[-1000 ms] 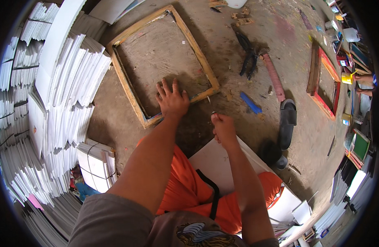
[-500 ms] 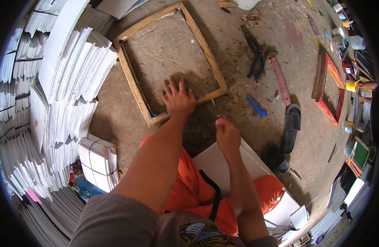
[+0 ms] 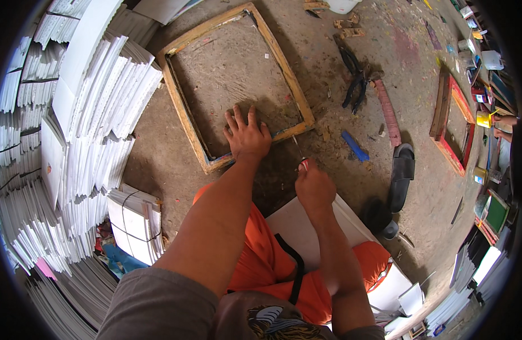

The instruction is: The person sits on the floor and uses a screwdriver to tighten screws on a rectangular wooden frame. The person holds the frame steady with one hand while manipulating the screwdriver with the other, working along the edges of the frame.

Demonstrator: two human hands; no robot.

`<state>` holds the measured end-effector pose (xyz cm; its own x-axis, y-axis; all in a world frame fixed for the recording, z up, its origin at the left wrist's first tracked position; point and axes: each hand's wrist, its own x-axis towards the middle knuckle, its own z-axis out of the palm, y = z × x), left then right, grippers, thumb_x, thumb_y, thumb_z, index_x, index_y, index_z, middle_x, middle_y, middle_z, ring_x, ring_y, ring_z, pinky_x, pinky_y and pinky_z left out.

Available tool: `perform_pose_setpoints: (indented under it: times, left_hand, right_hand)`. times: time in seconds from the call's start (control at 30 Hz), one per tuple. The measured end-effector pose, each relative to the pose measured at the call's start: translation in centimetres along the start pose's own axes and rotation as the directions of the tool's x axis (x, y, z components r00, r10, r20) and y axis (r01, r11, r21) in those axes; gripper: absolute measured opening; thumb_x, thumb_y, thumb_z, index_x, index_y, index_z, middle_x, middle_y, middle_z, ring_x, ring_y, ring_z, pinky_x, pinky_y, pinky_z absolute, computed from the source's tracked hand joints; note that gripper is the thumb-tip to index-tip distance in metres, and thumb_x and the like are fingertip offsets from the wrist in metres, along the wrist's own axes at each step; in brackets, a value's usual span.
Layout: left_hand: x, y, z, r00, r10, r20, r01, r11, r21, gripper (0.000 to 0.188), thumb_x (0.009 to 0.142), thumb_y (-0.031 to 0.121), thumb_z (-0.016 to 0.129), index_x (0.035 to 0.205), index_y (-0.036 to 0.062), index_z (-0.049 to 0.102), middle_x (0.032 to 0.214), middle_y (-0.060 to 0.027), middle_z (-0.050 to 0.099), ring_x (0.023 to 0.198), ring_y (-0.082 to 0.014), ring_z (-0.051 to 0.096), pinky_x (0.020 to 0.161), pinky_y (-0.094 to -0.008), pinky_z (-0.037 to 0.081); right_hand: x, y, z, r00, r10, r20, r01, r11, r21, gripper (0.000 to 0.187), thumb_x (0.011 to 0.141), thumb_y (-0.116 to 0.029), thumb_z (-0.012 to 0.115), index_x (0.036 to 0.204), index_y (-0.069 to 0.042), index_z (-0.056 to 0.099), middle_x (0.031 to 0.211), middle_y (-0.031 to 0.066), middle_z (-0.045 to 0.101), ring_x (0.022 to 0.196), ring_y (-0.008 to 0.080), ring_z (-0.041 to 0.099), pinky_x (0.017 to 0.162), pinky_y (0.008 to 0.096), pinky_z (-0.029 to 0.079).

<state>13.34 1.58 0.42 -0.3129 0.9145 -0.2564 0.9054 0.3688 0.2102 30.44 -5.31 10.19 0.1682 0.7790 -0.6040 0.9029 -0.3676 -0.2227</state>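
Note:
A wooden frame [image 3: 184,105] lies on the concrete floor in front of me, with a thin, see-through sheet or mesh seemingly across it. My left hand [image 3: 248,134] rests with fingers spread at its near side, the palm by the near bar. In my closed right hand [image 3: 316,190] is a screwdriver [image 3: 304,164] with a red handle, most of which the fingers hide. Its thin metal shaft points up toward the near bar, close to the frame's right corner. Whether the tip touches the wood I cannot tell.
Tall stacks of white sheets [image 3: 111,85] line the left. Right of the frame lie black pliers [image 3: 354,82], a hammer with a pink-wrapped handle [image 3: 387,113], a blue strip [image 3: 354,145] and a black sandal [image 3: 401,173]. Farther right are a red-edged frame [image 3: 462,102] and another person's hands [image 3: 504,120].
My right hand has turned and shifted slightly, and the screwdriver's shaft now shows clearly between the hand and the frame. My left hand has stayed nearly where it was.

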Motion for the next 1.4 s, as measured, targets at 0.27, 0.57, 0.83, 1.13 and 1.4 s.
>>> perform_pose_setpoints:
  times: [0.27,0.57,0.83,1.13,1.4]
  left_hand:
    - [-0.3,0.0,-0.1,0.998,0.044,0.035,-0.046,0.998,0.037,0.067,0.102,0.037,0.052,0.165,0.0177,0.038,0.175,-0.0247,0.019,0.161,-0.0494,0.013,0.126,-0.0657,0.021]
    - [0.0,-0.3,0.0,0.998,0.046,0.031,-0.046,0.999,0.008,0.066,0.103,0.038,0.052,0.164,0.0184,0.039,0.174,-0.0239,0.02,0.161,-0.0489,0.013,0.126,-0.0645,0.021]
    - [-0.1,-0.4,-0.2,0.999,0.029,0.027,-0.029,1.0,0.002,0.064,0.102,0.036,0.052,0.163,0.0186,0.039,0.174,-0.0231,0.023,0.161,-0.0485,0.015,0.126,-0.0644,0.022]
    - [0.1,-0.5,0.5,1.0,0.025,-0.007,-0.025,0.999,-0.021,0.061,0.104,0.035,0.05,0.162,0.0193,0.04,0.174,-0.0218,0.024,0.161,-0.0477,0.018,0.126,-0.0641,0.022]
    - [0.1,-0.3,0.0,1.0,-0.005,0.026,0.005,1.0,-0.005,0.061,0.104,0.035,0.05,0.163,0.0214,0.04,0.175,-0.0199,0.022,0.162,-0.0458,0.016,0.126,-0.064,0.021]
  right_hand:
    - [1.3,-0.2,-0.8,0.997,-0.044,0.07,0.03,0.981,0.192,0.032,0.106,-0.03,0.056,0.111,-0.001,0.069,0.095,0.0259,0.076,0.091,0.0448,0.075,0.082,0.0548,0.058]
    - [1.7,1.1,0.4,0.975,0.017,0.224,-0.136,0.837,0.531,0.034,0.106,-0.033,0.057,0.104,-0.001,0.071,0.096,0.0258,0.076,0.096,0.0446,0.075,0.084,0.0538,0.058]
    - [1.6,2.4,4.1,0.997,-0.036,0.069,0.001,0.893,0.451,0.043,0.106,-0.045,0.058,0.124,-0.006,0.064,0.071,0.0121,0.064,0.061,0.0268,0.062,0.061,0.0451,0.052]
    - [1.4,4.1,5.8,0.99,-0.039,0.137,-0.09,0.579,0.811,0.037,0.104,-0.04,0.064,0.116,-0.005,0.07,0.068,0.013,0.062,0.06,0.0293,0.064,0.059,0.0448,0.05]
    - [-0.6,0.9,3.3,0.989,-0.048,-0.142,0.087,0.955,0.284,0.034,0.104,-0.036,0.062,0.12,-0.008,0.07,0.094,0.0242,0.076,0.091,0.0479,0.073,0.078,0.0576,0.055]
